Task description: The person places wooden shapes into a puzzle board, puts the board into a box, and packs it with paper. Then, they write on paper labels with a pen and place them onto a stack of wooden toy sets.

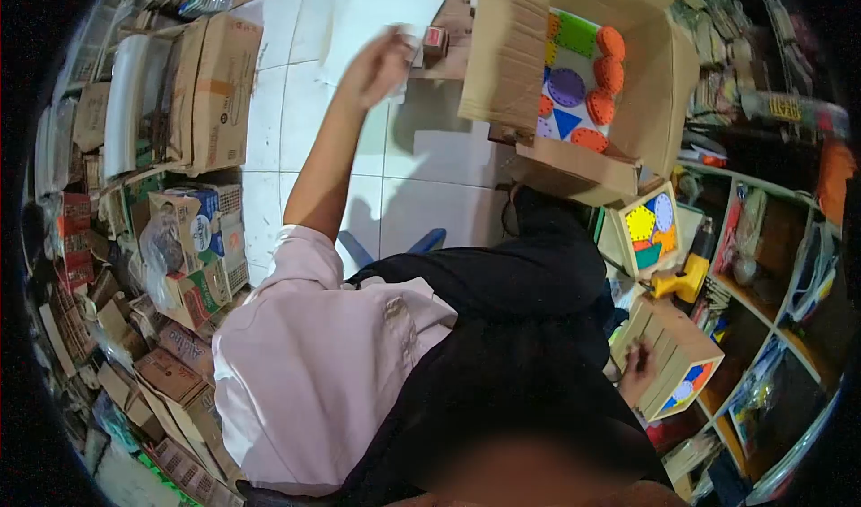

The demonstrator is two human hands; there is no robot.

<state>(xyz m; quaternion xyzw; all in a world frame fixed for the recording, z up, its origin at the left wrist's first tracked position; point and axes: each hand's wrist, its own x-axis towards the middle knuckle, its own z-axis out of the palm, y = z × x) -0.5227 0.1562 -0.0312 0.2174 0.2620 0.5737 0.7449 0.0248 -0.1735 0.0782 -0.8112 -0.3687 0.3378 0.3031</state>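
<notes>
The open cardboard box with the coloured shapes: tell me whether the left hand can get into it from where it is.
Probably yes. The left hand is raised over the white paper, beside the open cardboard box; only the upright flap stands between, and the box's top is open.

"Aqua" – faint, on brown carton [184, 350]

I'm looking into what seems a small shop's stockroom or packing corner: stacked cardboard cartons [193, 90] crowd the left wall, shelves [762, 265] packed with goods line the right, and an open cardboard box [583, 68] of colourful wooden shape toys [583, 77] sits on the white tiled floor [430, 166].
</notes>
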